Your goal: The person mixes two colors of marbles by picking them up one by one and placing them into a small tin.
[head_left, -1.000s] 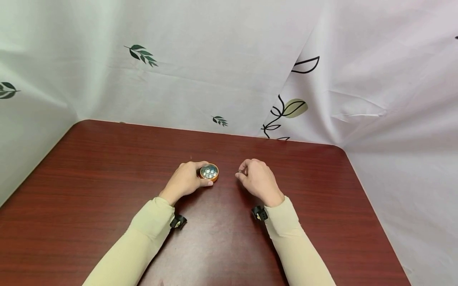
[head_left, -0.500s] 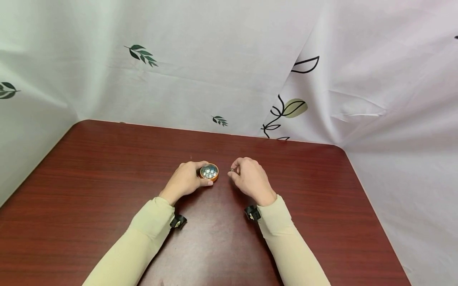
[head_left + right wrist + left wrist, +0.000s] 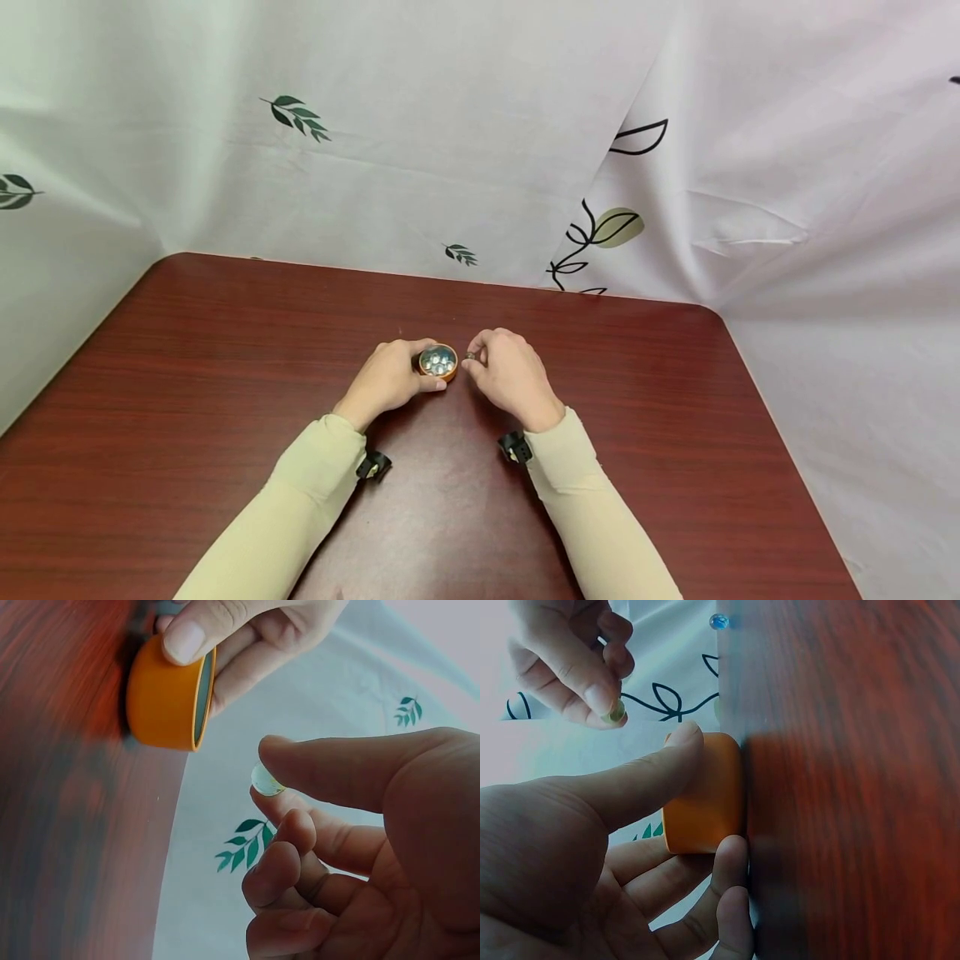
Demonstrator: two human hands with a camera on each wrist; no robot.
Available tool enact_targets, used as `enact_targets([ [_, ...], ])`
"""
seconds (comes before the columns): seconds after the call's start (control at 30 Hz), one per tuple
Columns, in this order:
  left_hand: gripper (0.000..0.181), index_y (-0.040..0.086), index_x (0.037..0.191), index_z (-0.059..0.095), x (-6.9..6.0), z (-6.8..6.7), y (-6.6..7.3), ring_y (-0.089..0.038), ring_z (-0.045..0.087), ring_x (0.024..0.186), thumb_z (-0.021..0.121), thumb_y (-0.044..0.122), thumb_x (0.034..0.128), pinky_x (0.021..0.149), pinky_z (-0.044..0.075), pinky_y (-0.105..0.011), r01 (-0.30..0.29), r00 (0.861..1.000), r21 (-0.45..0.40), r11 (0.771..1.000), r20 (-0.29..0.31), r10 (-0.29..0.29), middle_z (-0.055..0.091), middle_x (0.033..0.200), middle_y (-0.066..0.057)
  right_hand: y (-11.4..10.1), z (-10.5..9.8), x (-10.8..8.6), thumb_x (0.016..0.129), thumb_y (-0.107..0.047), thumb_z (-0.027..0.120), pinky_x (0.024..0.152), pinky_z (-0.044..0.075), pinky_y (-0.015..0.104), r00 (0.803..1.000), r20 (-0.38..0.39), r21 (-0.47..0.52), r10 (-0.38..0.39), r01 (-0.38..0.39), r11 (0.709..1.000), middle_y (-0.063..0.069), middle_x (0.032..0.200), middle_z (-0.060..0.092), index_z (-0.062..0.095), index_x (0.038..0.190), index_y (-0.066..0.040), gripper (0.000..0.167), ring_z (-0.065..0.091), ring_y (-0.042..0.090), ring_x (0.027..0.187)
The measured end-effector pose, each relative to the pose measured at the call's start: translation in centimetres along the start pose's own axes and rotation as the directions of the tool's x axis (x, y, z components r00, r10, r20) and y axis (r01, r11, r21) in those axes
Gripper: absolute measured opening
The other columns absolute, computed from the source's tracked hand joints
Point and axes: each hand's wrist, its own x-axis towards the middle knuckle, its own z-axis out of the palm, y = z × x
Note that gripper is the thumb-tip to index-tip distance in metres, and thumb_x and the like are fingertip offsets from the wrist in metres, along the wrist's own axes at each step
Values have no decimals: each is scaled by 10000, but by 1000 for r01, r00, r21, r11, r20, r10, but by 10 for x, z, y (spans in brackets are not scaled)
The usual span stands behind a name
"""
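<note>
In the head view my left hand holds a small orange cup upright on the table, thumb on the near side and fingers on the far side. Several clear glass marbles show inside its rim. Just right of the cup, my right hand pinches one glass marble between thumb and index fingertip, apart from the rim. That marble looks clear with a yellow-green tint. Another marble, with blue inside, lies on the table in the left wrist view; I cannot find it in the head view.
The dark red wooden table has rounded far corners. White cloth printed with leaves hangs behind it and at both sides. A black strap-on device sits on the left wrist, and a similar one on the right.
My right hand has moved left toward the orange cup with the marble pinched in it. The left hand and the cup have stayed in place.
</note>
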Motion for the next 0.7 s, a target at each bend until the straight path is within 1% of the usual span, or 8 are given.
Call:
enact_targets([
  [0.17, 602, 135, 1363, 644, 1, 0, -1, -272, 646, 1070, 858, 281, 819, 913, 500, -440, -6, 1000, -7, 1000, -3, 6, 720, 1131, -72, -5, 3, 1, 897, -185, 767, 621, 454, 303, 1000, 4, 14, -5, 5, 1000, -4, 800, 565, 709, 913, -122, 87, 531, 148, 714],
  [0.33, 575, 142, 1330, 668, 1, 0, -2, -268, 655, 1022, 865, 281, 808, 889, 505, -436, -26, 1000, 7, 1000, -11, 26, 727, 1094, -71, -9, 8, 3, 898, -178, 756, 617, 454, 288, 1000, 15, 20, -13, 13, 1000, -8, 809, 572, 716, 926, -128, 70, 531, 137, 713],
  [0.43, 570, 135, 1323, 671, 2, 0, -3, -271, 657, 1010, 866, 278, 807, 887, 505, -441, -35, 999, 14, 999, -14, 36, 726, 1103, -81, -11, 10, 3, 907, -185, 749, 612, 450, 282, 1000, 24, 21, -12, 11, 1000, -15, 809, 558, 715, 939, -130, 72, 525, 135, 708],
  [0.7, 577, 129, 1331, 665, 2, 0, -2, -274, 649, 998, 860, 293, 813, 877, 505, -441, -39, 999, 31, 999, -11, 40, 721, 1126, -87, -18, 13, 5, 925, -178, 737, 615, 451, 275, 999, 43, 30, -28, 27, 999, -17, 815, 552, 720, 971, -109, 84, 527, 136, 703],
])
